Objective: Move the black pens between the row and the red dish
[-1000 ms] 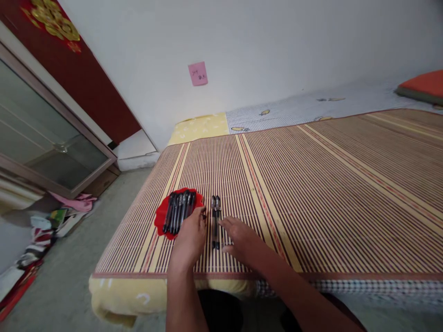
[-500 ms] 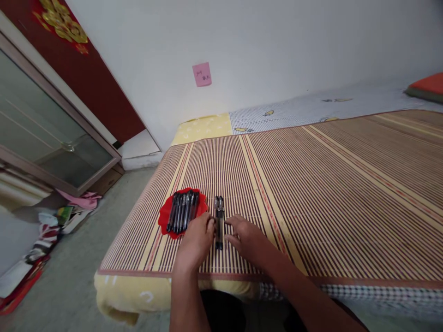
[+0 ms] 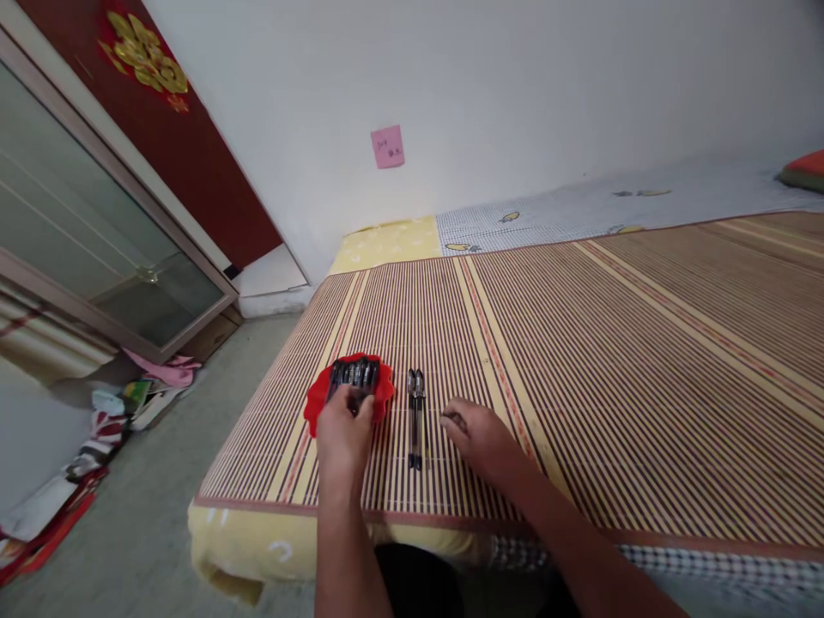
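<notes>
Since half a second ago, the left hand [image 3: 348, 421] has gone from beside the pair of clear-barrelled pens [image 3: 420, 416] to over the scalloped red dish [image 3: 313, 410], while the right hand [image 3: 480, 433] has drawn a little farther from that pair and curled its fingers.

The pair lies side by side on the striped mat [image 3: 579, 386], between the hands, clip ends away from the person; the matching direction and level ends suggest deliberate lining-up. The dish, just left of them, holds the black-capped pens [image 3: 357, 372], laid roughly parallel, probably so that single ones come away easily.

The left grip is bent down onto those pens, but I cannot tell whether it pinches one. The right grip is loosely curled, apart from the pair; whether anything sits inside is hidden.
</notes>
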### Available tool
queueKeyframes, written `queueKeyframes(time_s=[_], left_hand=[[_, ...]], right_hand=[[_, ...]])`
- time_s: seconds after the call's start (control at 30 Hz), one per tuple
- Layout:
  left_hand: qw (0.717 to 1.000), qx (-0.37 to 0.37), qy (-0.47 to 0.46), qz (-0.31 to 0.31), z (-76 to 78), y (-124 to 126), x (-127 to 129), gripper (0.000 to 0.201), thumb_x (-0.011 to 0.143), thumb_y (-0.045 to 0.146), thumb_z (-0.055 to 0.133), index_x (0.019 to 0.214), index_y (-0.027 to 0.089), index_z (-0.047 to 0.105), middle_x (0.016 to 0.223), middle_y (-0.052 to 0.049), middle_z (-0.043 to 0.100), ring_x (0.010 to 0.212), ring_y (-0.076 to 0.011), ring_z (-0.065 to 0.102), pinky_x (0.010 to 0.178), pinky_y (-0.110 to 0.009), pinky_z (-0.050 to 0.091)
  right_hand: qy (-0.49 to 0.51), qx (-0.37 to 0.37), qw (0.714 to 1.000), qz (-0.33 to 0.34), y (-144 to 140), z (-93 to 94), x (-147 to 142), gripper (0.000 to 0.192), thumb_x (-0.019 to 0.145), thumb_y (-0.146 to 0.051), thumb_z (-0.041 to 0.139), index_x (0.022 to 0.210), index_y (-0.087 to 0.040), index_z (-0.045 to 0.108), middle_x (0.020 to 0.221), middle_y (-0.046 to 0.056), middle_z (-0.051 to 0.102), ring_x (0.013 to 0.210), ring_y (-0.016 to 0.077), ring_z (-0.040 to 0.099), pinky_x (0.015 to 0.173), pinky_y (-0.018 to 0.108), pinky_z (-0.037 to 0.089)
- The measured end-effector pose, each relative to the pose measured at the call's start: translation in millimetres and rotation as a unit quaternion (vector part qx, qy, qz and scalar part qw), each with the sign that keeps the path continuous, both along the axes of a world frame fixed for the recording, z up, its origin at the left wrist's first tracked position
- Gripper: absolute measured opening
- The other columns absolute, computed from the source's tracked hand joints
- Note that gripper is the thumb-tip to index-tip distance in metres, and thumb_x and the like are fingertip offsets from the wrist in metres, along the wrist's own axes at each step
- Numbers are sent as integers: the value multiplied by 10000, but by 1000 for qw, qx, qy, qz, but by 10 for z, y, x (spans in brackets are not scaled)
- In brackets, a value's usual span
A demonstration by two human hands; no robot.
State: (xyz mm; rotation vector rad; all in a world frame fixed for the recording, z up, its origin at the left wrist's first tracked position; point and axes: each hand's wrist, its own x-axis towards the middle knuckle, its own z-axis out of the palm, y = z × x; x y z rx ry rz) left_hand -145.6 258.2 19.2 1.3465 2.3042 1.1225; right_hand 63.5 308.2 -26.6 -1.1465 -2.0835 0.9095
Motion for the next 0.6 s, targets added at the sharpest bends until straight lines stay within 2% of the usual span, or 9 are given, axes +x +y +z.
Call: queueKeyframes(time_s=[0.07, 0.2, 0.4, 0.6], left_hand=[[995, 8, 36, 92, -77, 19, -131, 87, 825, 283, 634, 838, 198, 626, 747, -30, 678, 708, -218, 642, 661, -306, 438], [984, -17, 103, 143, -204, 48, -233, 124, 848, 283, 640, 921, 186, 665, 866, -80, 724, 814, -265, 677, 722, -350, 475], [972, -62, 169, 151, -254, 109, -208, 246, 869, 342, 648, 1033, 165, 696, 1032, -147, 723, 963, -320, 673, 827, -410, 501], [969, -130, 164, 132, -255, 164, -185, 226, 852, 319, 663, 1001, 159, 720, 1025, -163, 726, 984, -341, 672, 813, -416, 503]], right_hand=[[15, 4, 999, -31, 68, -18, 73, 164, 912, -261, 502, 785, -197, 583, 726, 32, 639, 695, 182, 598, 638, 270, 385], [48, 2, 996, -69, 181, -74, 203, 175, 901, -300, 505, 817, -194, 617, 753, 53, 681, 724, 205, 642, 668, 292, 430], [69, -2, 995, -78, 226, -145, 243, 200, 889, -336, 506, 826, -189, 627, 739, 54, 677, 686, 205, 632, 651, 303, 439], [64, -8, 996, -59, 221, -129, 238, 197, 892, -338, 495, 803, -194, 596, 706, 47, 657, 658, 196, 618, 633, 300, 430]])
